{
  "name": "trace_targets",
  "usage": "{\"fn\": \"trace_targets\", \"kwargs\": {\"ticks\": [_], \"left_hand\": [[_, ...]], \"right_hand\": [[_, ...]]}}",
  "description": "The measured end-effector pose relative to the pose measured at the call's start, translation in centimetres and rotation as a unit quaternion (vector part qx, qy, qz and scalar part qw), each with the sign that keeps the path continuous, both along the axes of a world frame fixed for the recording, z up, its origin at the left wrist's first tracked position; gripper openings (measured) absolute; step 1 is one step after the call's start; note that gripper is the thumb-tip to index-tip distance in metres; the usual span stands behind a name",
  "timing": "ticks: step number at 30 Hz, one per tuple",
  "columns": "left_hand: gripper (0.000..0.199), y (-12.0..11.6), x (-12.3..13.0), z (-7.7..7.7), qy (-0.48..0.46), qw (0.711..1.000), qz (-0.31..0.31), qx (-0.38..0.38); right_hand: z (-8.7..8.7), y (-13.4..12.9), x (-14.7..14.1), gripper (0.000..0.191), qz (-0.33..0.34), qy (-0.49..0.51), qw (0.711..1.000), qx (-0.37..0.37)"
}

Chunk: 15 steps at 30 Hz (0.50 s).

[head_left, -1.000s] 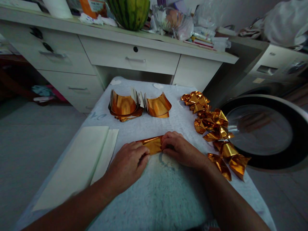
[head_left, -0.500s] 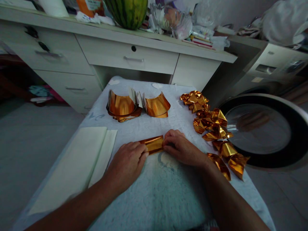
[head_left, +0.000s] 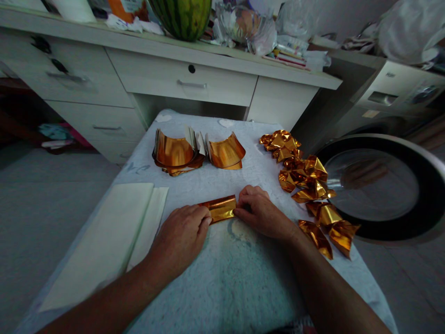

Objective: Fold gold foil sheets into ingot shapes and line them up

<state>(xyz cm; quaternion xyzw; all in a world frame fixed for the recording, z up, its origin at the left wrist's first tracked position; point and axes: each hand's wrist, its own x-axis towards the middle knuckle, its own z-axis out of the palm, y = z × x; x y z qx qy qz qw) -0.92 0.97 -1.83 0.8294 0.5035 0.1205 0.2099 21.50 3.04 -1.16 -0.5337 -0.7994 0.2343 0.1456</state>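
Observation:
A rolled or folded strip of shiny gold foil paper (head_left: 223,208) lies across the middle of the cloth-covered table. Its left end is gripped by my left hand (head_left: 186,232), fingers curled over it. At the right end, my right hand (head_left: 260,211) pinches the edge between thumb and fingers. Beyond my hands stand two curved stacks of gold foil sheets, the left stack (head_left: 175,150) and the right stack (head_left: 227,153), with pale backs showing. To the right lies a row of folded gold foil pieces (head_left: 304,171), the nearest (head_left: 316,239) close to my right forearm.
Folded pale paper sheets (head_left: 100,236) lie at the table's left. Behind is a white drawer cabinet (head_left: 187,79) carrying a watermelon (head_left: 182,16) and a glass bowl (head_left: 239,23). A washing machine's open round door (head_left: 375,185) reaches the table's right edge.
Both hands stay at the ends of the foil strip with only slight finger movement. The whole view has shifted slightly; the stacks and folded pieces keep their places.

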Motion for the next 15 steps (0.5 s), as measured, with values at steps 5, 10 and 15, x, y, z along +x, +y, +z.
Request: {"fn": "trace_targets", "kwargs": {"ticks": [5, 10, 15], "left_hand": [[0.017, -0.02, 0.23, -0.14, 0.031, 0.999, 0.027, 0.015], [0.017, -0.04, 0.33, -0.2, 0.052, 0.998, 0.031, 0.026], [0.017, -0.09, 0.4, 0.0, 0.051, 0.997, 0.039, 0.033]], "right_hand": [[-0.12, 0.04, 0.0, 0.016, -0.002, 0.007, 1.0, -0.003], [-0.23, 0.06, -0.01, 0.015, -0.014, 0.013, 1.0, -0.01], [-0.1, 0.03, -0.24, 0.017, -0.025, 0.013, 1.0, -0.011]]}}
